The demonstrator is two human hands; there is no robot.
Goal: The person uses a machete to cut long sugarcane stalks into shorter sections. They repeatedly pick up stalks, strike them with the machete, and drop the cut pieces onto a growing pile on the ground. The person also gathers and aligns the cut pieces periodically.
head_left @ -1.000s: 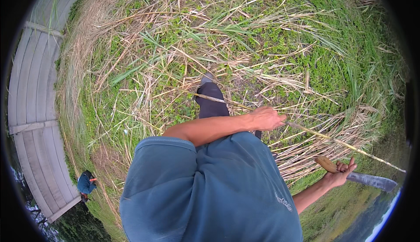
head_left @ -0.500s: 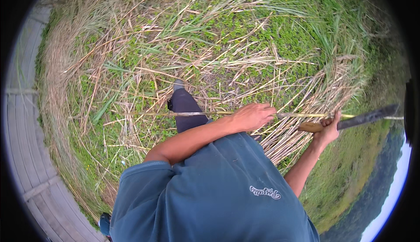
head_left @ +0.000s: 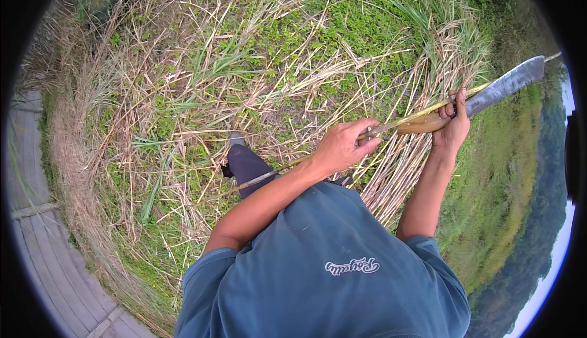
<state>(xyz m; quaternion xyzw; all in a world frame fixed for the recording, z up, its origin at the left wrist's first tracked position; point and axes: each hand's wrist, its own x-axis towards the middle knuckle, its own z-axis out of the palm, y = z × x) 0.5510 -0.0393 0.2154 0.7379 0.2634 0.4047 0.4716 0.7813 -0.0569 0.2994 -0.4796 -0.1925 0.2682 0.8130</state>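
Observation:
My left hand [head_left: 344, 146] grips a long thin cane stalk [head_left: 422, 113] that runs from near my leg up to the right. My right hand [head_left: 453, 127] holds the wooden handle of a machete, whose grey blade [head_left: 504, 85] points up and to the right, lying along the stalk. Both hands are in front of my chest, above a bundle of cut dry stalks [head_left: 403, 167] lying on the ground. My dark trouser leg and foot [head_left: 244, 162] stand on the grass below the left hand.
Cut dry grass and stalks [head_left: 202, 93] lie scattered over green ground cover. A grey concrete channel or path [head_left: 43, 246] curves along the left edge. To the right the ground drops to a green slope [head_left: 501, 215].
My view has turned, so the concrete path slid to the left edge. My right hand rose with the machete from low right up to the stalk. The left hand now grips the stalk.

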